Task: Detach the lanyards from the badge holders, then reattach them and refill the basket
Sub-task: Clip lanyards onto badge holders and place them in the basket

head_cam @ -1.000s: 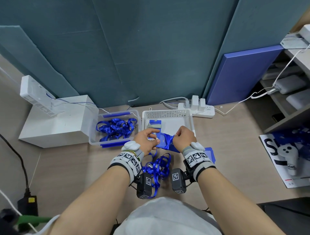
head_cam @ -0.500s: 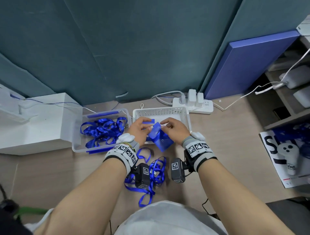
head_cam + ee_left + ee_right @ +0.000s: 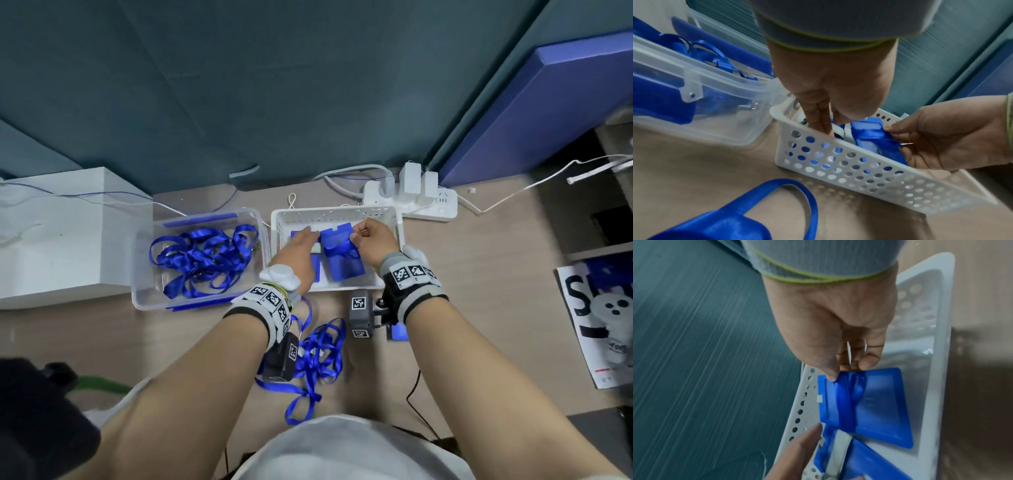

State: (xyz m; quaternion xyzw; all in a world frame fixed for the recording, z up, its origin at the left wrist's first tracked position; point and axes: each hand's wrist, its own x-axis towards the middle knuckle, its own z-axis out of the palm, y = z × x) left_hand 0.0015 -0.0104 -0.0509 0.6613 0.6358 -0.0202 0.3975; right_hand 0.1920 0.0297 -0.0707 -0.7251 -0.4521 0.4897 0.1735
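A white perforated basket [image 3: 335, 214] stands at the desk's middle. My right hand [image 3: 354, 240] pinches the edge of a blue badge holder [image 3: 344, 260] wrapped in its blue lanyard and holds it low inside the basket; the right wrist view shows the thumb [image 3: 830, 374] on the badge holder [image 3: 879, 410]. My left hand [image 3: 308, 237] reaches in beside it with straight fingers [image 3: 818, 125] touching a second badge holder [image 3: 869, 464] lying in the basket [image 3: 859, 170]. A loose blue lanyard [image 3: 318, 356] lies on the desk under my left wrist.
A clear plastic box [image 3: 144, 274] of several blue lanyards sits left of the basket, with a white box [image 3: 68, 233] beyond it. A power strip [image 3: 411, 202] lies behind. A blue badge holder [image 3: 399, 331] lies under my right wrist. A magazine [image 3: 599, 325] is at far right.
Both hands moved forward from above the desk to the basket. The wrapped badge holder went down into it. My left hand let go of it and now touches the other holder.
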